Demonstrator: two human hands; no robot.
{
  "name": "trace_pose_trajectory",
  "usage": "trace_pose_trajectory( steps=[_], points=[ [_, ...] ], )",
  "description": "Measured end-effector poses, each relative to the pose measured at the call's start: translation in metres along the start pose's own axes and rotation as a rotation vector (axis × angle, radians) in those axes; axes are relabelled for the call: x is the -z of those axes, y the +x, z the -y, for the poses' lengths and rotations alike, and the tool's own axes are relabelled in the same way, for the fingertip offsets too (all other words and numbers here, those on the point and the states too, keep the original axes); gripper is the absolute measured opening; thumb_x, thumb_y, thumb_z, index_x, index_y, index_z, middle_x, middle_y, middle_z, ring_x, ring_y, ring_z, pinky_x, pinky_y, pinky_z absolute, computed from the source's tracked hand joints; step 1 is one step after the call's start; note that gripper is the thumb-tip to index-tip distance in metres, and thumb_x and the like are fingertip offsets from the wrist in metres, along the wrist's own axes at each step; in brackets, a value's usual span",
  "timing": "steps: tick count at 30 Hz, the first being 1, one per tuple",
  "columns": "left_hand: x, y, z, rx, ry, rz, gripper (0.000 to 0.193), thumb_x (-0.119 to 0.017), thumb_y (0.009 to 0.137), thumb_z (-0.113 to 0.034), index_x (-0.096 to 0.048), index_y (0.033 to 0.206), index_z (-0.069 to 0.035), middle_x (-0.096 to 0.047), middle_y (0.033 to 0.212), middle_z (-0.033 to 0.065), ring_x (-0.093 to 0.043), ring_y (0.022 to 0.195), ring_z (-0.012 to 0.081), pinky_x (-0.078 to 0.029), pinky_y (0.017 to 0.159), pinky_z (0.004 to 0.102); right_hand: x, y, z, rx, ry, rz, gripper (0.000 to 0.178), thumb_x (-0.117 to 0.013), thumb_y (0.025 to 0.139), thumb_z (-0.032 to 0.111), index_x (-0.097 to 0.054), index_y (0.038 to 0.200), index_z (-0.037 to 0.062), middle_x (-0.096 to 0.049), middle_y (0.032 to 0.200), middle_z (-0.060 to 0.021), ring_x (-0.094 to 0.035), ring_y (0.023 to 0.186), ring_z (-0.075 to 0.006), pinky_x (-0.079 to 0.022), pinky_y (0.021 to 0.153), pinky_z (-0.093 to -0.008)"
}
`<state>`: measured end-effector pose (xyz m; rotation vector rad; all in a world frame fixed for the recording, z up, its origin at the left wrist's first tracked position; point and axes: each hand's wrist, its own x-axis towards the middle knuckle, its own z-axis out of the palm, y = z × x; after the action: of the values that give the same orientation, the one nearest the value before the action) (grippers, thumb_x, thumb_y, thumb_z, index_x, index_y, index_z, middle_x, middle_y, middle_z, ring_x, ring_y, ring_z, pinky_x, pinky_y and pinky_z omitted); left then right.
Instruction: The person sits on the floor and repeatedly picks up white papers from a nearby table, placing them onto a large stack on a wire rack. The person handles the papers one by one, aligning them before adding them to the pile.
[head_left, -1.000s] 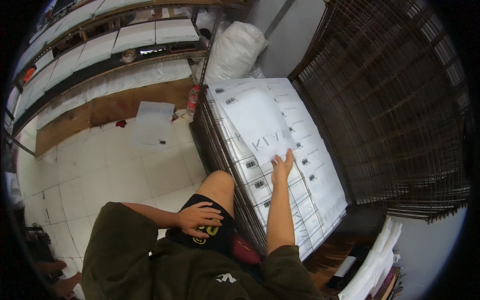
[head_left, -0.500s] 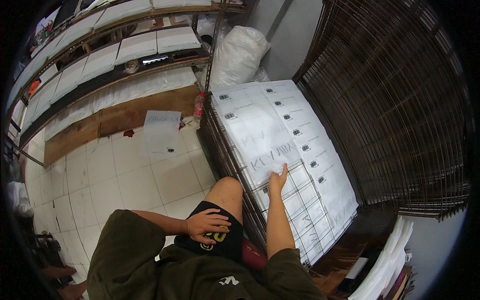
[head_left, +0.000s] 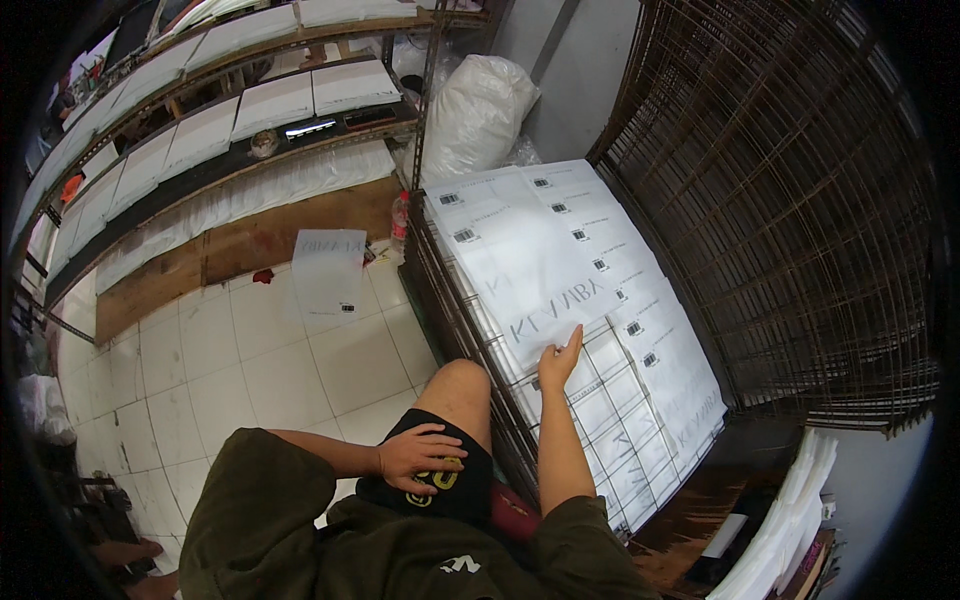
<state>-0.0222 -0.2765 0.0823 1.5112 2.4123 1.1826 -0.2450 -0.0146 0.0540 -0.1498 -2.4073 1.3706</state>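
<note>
Translucent printed sheet [head_left: 530, 270] atop wire rack [head_left: 470, 335], long axis running away from right hand [head_left: 562, 362], nearer, at near edge; pinch uncertain. Left hand [head_left: 422, 460] left of rack, fingers spread on black shorts [head_left: 476, 432].

Person wears a dark olive-green shirt [head_left: 390, 555] — short, loose sleeves [head_left: 262, 490], small angular white emblem [head_left: 461, 564] on the front. Black shorts [head_left: 474, 447] — yellow print [head_left: 444, 477]. Left hand [head_left: 423, 460] and right hand [head_left: 560, 363] bare.
</note>
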Motion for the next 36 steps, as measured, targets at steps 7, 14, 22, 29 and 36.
trace_pose_trajectory(
  steps=[7,14,22,29,36],
  points=[
    [0.0,0.001,0.0,0.011,-0.014,0.014,0.058,-0.06,0.08,-0.045,-0.052,0.128,-0.015,-0.04,0.141,0.0085,-0.033,0.134,0.0266,-0.019,0.108,0.0524,-0.006,0.001,-0.033,-0.079,0.074,-0.001,0.073,-0.052,0.074,-0.007,-0.024,0.142,-0.0044,-0.026,0.147,-0.0239,-0.033,0.133,-0.0328,-0.043,0.088,-0.0287],
    [0.0,0.001,0.0,0.012,-0.019,0.0,0.059,-0.06,0.079,-0.045,-0.052,0.128,-0.015,-0.041,0.141,0.0085,-0.035,0.132,0.027,-0.02,0.108,0.0521,-0.01,0.002,-0.026,-0.104,0.09,0.017,0.074,-0.051,0.074,-0.008,-0.023,0.142,-0.0039,-0.025,0.148,-0.023,-0.034,0.132,-0.0309,-0.041,0.094,-0.0306],
    [0.002,0.002,-0.001,0.01,-0.004,0.007,0.058,-0.06,0.079,-0.045,-0.053,0.128,-0.015,-0.042,0.14,0.0091,-0.035,0.132,0.0272,-0.02,0.108,0.0513,-0.016,0.006,-0.047,-0.07,0.094,0.02,0.074,-0.051,0.075,-0.007,-0.022,0.143,-0.0033,-0.023,0.148,-0.0228,-0.032,0.133,-0.032,-0.037,0.101,-0.0332],
    [-0.001,-0.001,-0.001,0.024,0.002,0.041,0.057,-0.056,0.082,-0.044,-0.05,0.131,-0.013,-0.041,0.141,0.0099,-0.033,0.133,0.0272,-0.017,0.109,0.0494,-0.015,0.001,-0.037,-0.123,0.114,0.047,0.075,-0.055,0.075,0.0,-0.022,0.142,-0.0046,-0.026,0.145,-0.0261,-0.024,0.137,-0.0362,-0.024,0.111,-0.0369],
    [0.0,0.005,0.001,-0.002,0.004,0.025,0.057,-0.057,0.081,-0.043,-0.05,0.13,-0.013,-0.041,0.141,0.01,-0.034,0.133,0.0272,-0.018,0.108,0.05,-0.014,0.009,-0.057,-0.146,0.102,0.073,0.075,-0.055,0.076,0.003,-0.021,0.142,-0.0049,-0.025,0.146,-0.0273,-0.023,0.137,-0.0361,-0.019,0.113,-0.0377]
  ],
)
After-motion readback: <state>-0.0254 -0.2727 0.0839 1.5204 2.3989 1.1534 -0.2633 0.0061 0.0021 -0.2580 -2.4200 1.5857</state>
